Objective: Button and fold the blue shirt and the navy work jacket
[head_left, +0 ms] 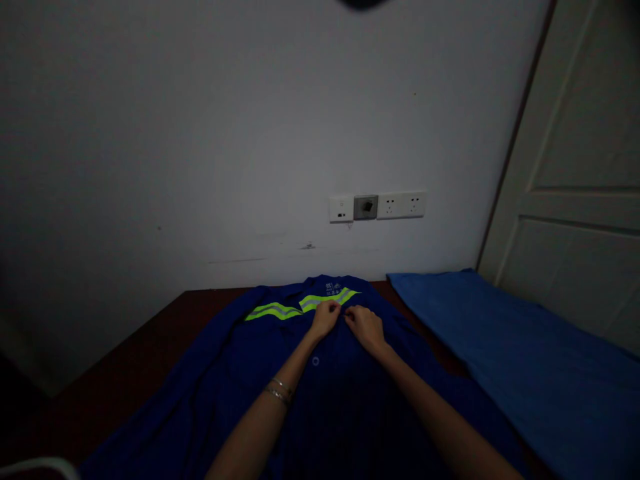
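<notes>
A dark blue work jacket [270,353] with yellow-green and grey reflective strips [275,311] lies spread out, its collar end toward the wall. Just below the right-hand strip, my left hand [327,319] pinches the jacket's cloth. Close beside it, my right hand [365,327] is also closed on the cloth, thumb and finger together. Only a small gap separates the two sets of fingertips. What exactly lies between them is too small and dark to make out. A round ring-shaped button [315,361] shows lower on the jacket front. White print marks the chest near the collar.
Under the jacket is a dark red tabletop [150,343] against a pale wall. A lighter blue cloth [525,347] covers its right side, near a panelled door [580,200]. Wall sockets [400,205] sit above the table. A pale curved edge [45,463] shows at lower left.
</notes>
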Available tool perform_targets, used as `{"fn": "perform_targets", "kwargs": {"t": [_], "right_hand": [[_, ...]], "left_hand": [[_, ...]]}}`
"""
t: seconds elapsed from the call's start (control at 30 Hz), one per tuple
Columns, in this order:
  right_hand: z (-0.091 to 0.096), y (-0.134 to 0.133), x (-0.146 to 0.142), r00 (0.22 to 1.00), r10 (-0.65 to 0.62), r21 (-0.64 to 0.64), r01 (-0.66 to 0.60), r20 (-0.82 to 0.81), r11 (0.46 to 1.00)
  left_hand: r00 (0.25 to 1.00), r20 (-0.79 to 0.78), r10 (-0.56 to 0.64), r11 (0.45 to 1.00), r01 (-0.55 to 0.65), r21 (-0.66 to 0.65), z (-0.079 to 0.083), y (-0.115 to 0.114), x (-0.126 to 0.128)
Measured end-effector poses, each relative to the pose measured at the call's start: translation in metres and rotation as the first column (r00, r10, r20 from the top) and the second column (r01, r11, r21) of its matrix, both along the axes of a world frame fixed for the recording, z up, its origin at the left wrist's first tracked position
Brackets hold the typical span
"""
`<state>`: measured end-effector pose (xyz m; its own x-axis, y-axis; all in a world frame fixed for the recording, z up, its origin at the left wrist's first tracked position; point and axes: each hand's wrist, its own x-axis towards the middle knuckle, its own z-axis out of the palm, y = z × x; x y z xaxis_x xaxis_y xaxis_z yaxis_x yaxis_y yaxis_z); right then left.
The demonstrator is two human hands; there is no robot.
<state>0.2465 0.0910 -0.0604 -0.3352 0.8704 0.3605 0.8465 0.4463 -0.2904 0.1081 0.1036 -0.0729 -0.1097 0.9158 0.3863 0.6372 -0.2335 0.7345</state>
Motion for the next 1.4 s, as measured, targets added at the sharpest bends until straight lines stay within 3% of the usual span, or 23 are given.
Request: {"fn": "perform_targets", "kwargs": {"t": [0.63, 0.9, 1.0, 1.17, 1.4], "right_hand": [[-0.002, -0.001, -0.003, 0.999, -0.034, -0.012, 0.034, -0.034, 0.999], [-0.003, 0.006, 0.003, 0.973, -0.003, -0.062, -0.012, -0.232, 0.998], [-0.006, 0.015, 0.005, 0.925, 0.048, -0.095, -0.09, -0.378, 0.991], [-0.016, 0.031, 0.005, 0.767, 0.1, -0.138, -0.239, -0.633, 0.961], [-0.017, 0.03, 0.004, 0.638, 0.077, -0.159, -0.303, -0.766, 0.94]], "left_hand": [[1.0, -0.007, 0.028, 0.999, -0.028, 0.034, 0.003, -0.001, 0.001], [1.0, -0.022, 0.015, 0.999, -0.014, 0.053, 0.011, -0.004, 0.001], [0.999, -0.034, 0.015, 0.998, -0.012, 0.069, 0.013, -0.003, -0.001], [0.996, 0.049, -0.077, 0.996, 0.074, 0.052, 0.017, 0.0, -0.007], [0.985, 0.076, -0.154, 0.988, 0.156, -0.023, 0.024, -0.003, -0.012]]}}
